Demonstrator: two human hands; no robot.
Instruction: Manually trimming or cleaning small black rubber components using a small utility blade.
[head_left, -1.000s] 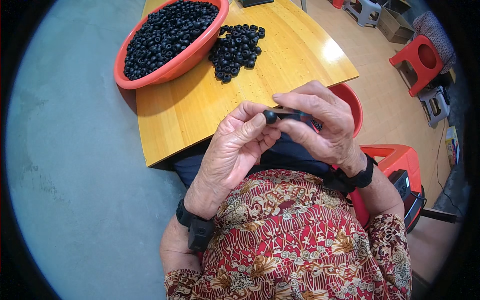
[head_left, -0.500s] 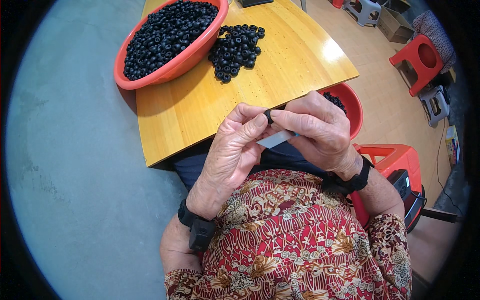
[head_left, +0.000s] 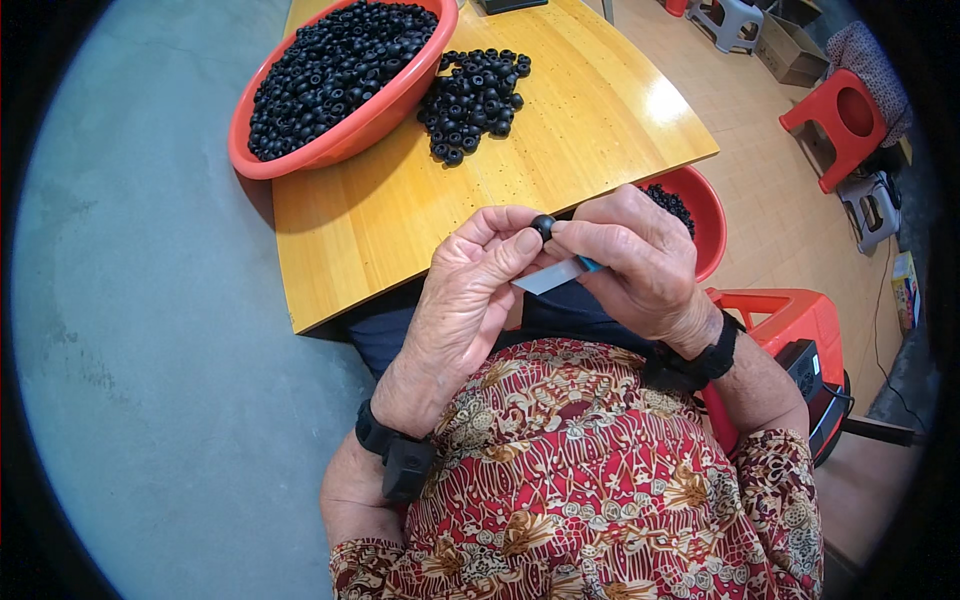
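Note:
Over my lap, just off the table's near edge, my left hand (head_left: 460,285) pinches a small round black piece (head_left: 543,227) between thumb and fingertips. My right hand (head_left: 640,260) is closed round a knife (head_left: 550,276) with a flat grey, slant-tipped blade and a bit of blue handle showing. Its thumb and forefinger tips meet the black piece from the right. The blade lies below the piece, pointing toward my left palm. Most of the handle is hidden by the right fingers. A loose pile of similar black pieces (head_left: 470,105), some with holes, lies on the table.
A large red basin (head_left: 345,150) heaped with black pieces overhangs the left edge of the yellow wooden table (head_left: 600,110). Another red basin (head_left: 712,225) with black pieces sits below the table's right side. A red stool (head_left: 800,310) stands at my right.
The black piece has turned and shows more of its round side between the fingertips. My right fingers have shifted slightly, baring more of the blue handle. Both hands stay in place.

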